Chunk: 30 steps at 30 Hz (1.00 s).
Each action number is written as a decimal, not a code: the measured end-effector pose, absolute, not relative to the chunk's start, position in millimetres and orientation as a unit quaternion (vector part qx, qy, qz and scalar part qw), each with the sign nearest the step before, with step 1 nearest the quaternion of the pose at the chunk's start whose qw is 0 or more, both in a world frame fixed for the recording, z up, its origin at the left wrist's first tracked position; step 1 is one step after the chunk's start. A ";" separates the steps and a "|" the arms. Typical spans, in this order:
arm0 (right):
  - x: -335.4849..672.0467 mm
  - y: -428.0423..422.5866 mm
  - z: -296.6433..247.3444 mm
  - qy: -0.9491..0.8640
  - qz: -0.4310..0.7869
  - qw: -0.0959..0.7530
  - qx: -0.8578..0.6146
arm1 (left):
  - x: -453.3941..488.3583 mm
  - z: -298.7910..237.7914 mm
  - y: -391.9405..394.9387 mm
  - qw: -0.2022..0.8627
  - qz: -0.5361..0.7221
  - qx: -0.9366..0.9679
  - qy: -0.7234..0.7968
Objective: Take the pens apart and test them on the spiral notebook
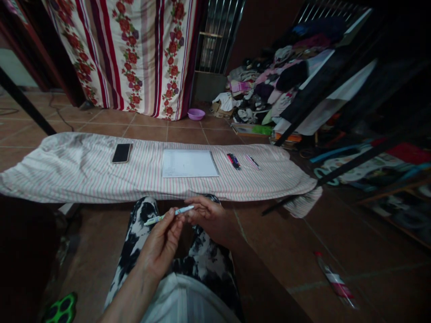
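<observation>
A slim pen (pixel 183 209), pale blue toward one end and whitish-green toward the other, is held above my knees, tilted up to the right. My left hand (pixel 164 237) pinches it near the middle between thumb and fingers, palm turned up. At its right end, my right hand (pixel 210 217) has its curled fingers and thumb around the tip. Just beyond my hands, a blank spiral notebook (pixel 190 163) lies open on the striped cloth (pixel 144 179). To the notebook's right are several dark and red pens (pixel 233 161) and a pink-and-white pen (pixel 253 162).
A phone (pixel 121 153) lies left of the notebook. Dark slanting poles stand at both ends of the cloth-covered surface. On the tiled floor are a bottle (pixel 336 281), a green object (pixel 60 308) and a purple basin (pixel 195 114). Clothes (pixel 269 85) are heaped behind.
</observation>
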State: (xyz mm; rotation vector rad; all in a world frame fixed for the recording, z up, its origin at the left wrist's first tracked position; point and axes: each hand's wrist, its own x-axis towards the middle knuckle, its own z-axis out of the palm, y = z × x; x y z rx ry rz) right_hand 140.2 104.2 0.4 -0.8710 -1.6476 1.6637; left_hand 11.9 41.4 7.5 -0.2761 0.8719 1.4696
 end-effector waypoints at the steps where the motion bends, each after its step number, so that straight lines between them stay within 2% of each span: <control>1: 140.5 104.2 -0.4 -0.627 0.631 0.316 -0.328 | 11.9 7.5 41.4 0.647 0.648 -0.121 0.384; 17: 139.3 100.0 -5.9 -0.612 0.613 0.349 -0.358 | 13.5 4.5 40.3 0.655 0.641 -0.100 0.387; 30: 130.0 88.3 -8.2 -0.608 0.548 0.395 -0.416 | 17.0 5.8 36.8 0.630 0.653 -0.126 0.401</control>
